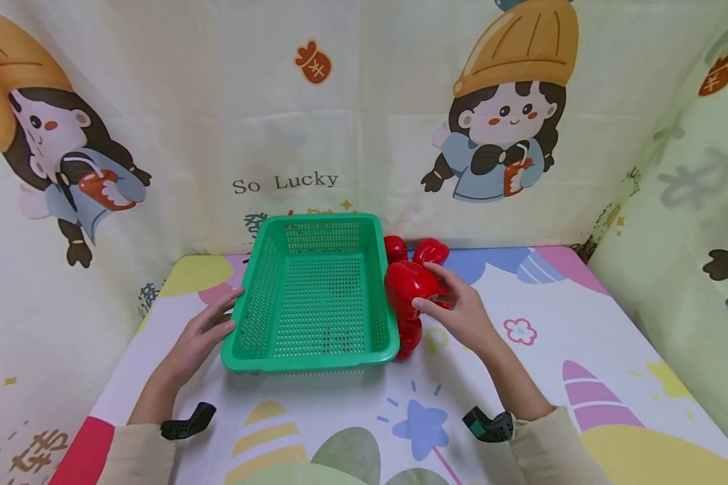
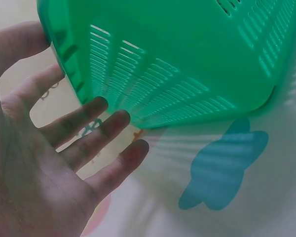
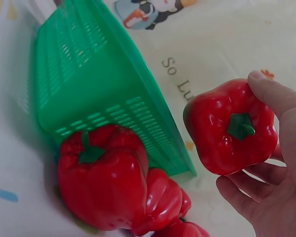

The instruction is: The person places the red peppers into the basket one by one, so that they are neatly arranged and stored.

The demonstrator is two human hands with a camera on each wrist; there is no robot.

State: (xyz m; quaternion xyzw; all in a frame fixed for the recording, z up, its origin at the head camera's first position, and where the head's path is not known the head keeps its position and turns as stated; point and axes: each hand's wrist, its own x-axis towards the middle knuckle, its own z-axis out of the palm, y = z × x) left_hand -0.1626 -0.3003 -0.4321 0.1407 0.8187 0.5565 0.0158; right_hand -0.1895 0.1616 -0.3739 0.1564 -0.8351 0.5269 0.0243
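Observation:
A green plastic basket [image 1: 318,303] with slotted sides stands on the table, its floor bare. My left hand [image 1: 197,340] touches its left rim with fingers extended; the left wrist view shows the straight fingers [image 2: 123,123] against the slotted wall. In my right hand [image 1: 461,313] is a red bell pepper [image 3: 232,128] with a green stem, held between thumb and fingers beside the basket's right rim. More red bell peppers [image 3: 103,177] lie along the basket's right side, beneath and behind the held one.
The table has a patterned cloth [image 1: 522,377] with a blue star and colored shapes. Behind it hangs a printed curtain [image 1: 388,135], and another cloth wall [image 1: 673,222] rises on the right. Two peppers [image 1: 431,251] sit near the back edge.

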